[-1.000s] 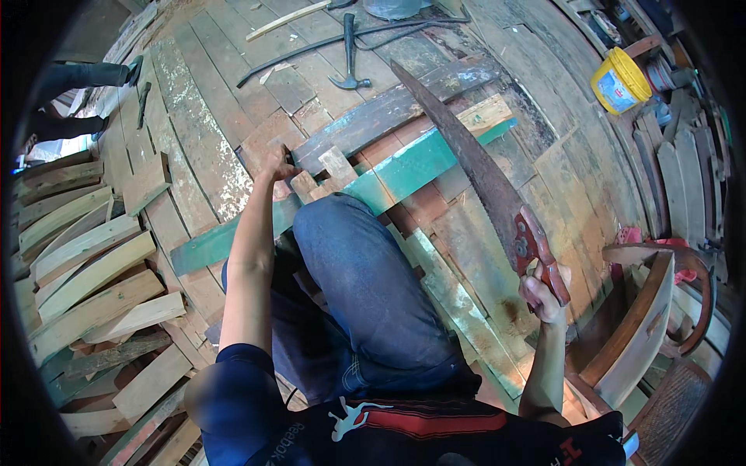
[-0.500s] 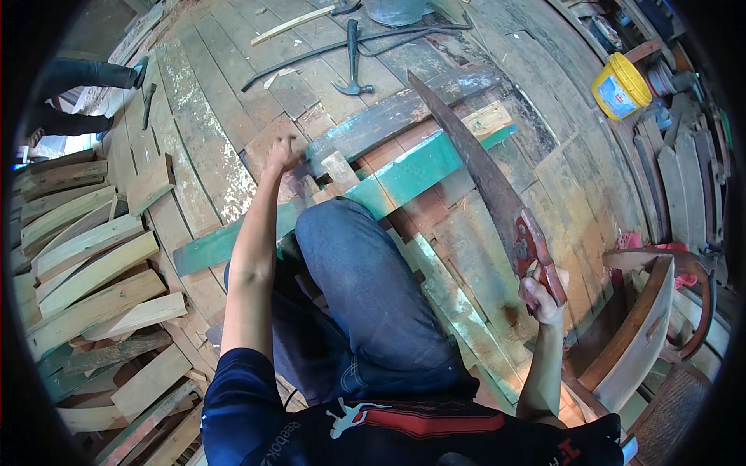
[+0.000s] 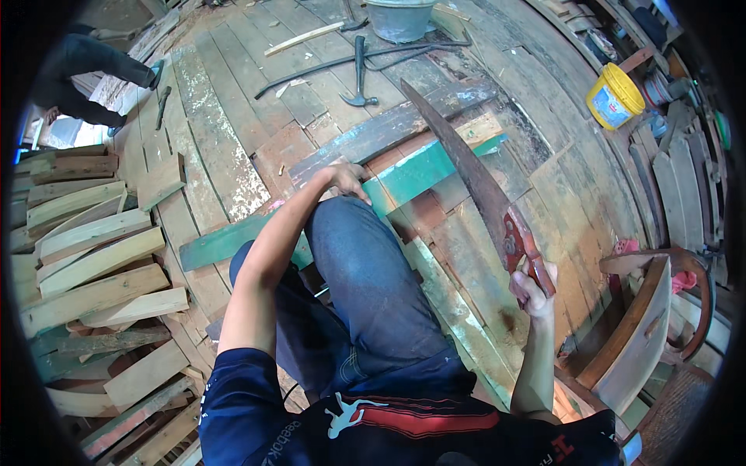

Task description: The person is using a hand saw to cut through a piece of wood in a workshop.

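Note:
My right hand (image 3: pixel 532 291) grips the wooden handle of a rusty handsaw (image 3: pixel 454 159), whose long blade points forward over a green-painted board (image 3: pixel 416 175). My left hand (image 3: pixel 348 180) is just beyond my knee, fingers curled down at the near part of that board and small wood blocks; what they hold is hidden. My bent leg (image 3: pixel 365 287) lies beside the board. A weathered grey plank (image 3: pixel 420 109) lies behind it. Farther forward on the floor are a claw hammer (image 3: pixel 359 74) and a long dark bent bar (image 3: pixel 303 78).
Stacked wooden offcuts (image 3: pixel 101 279) fill the left. Another person's legs (image 3: pixel 93 74) are at upper left. A grey bucket (image 3: pixel 400 19) stands ahead, a yellow bucket (image 3: pixel 614 101) right. A wooden-framed tool (image 3: pixel 629 326) and upright boards (image 3: pixel 676 186) crowd the right side.
My left hand has moved right from the grey plank's left end to above my knee. The saw has shifted slightly left in my right hand's grip. The other person's legs have shifted.

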The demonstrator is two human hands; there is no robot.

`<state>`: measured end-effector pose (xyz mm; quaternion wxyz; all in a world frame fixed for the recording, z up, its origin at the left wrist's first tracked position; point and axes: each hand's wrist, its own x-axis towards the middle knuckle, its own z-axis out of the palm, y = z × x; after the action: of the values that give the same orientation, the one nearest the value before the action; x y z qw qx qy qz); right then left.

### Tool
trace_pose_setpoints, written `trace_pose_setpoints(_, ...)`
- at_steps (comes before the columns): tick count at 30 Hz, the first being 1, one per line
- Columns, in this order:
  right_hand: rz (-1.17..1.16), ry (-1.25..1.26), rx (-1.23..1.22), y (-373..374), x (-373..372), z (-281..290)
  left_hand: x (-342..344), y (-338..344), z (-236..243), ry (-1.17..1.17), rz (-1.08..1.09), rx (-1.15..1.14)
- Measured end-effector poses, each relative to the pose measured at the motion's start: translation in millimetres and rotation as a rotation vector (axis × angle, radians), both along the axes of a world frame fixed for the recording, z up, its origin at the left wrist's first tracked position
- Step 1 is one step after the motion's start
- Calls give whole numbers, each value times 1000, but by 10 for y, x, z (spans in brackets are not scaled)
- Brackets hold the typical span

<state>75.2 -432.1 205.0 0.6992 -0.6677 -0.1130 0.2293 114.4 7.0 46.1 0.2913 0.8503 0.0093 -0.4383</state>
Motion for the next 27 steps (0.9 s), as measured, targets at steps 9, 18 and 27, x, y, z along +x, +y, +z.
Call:
trace_pose_setpoints(9, -14, -41, -54, -142, -124, 47, -97, -263, 266, -194, -39, 97)
trace_pose_setpoints(18, -15, -29, -2, -114, -184, 75, -79, -118, 305, -748, 127, 469)
trace_pose_setpoints(27, 13, -14, -24, -100, -153, 146, -158, -120, 229, -836, 161, 286)
